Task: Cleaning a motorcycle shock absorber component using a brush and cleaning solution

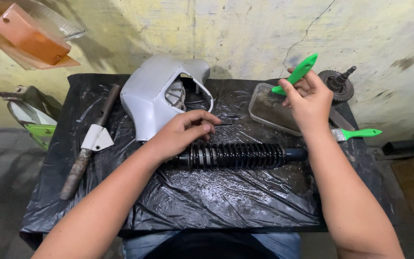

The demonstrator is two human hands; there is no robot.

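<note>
Gripping a green-handled brush (pixel 299 72) in the right hand (pixel 307 103), dipping over the clear plastic tray (pixel 259 103) of dark liquid. Resting the left hand (pixel 180 134), fingers loosely curled, on the black shock absorber (pixel 245 156) lying across the black plastic sheet (pixel 216 201). Sitting nearby: grey fairing (pixel 149 98), second green brush (pixel 358 134), gear shaft (pixel 339 84), rusty rod (pixel 80 163).

Left hand (pixel 183 132) on black shock absorber (pixel 238 155); right hand (pixel 307 100) holding green brush (pixel 297 73).

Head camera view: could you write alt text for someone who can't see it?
A person's left hand rests on a black coil shock absorber lying on a plastic-covered table, while the right hand holds a green-handled brush over a clear tray. A grey cowl, a rusty rod, a gear and a second brush lie around.
</note>
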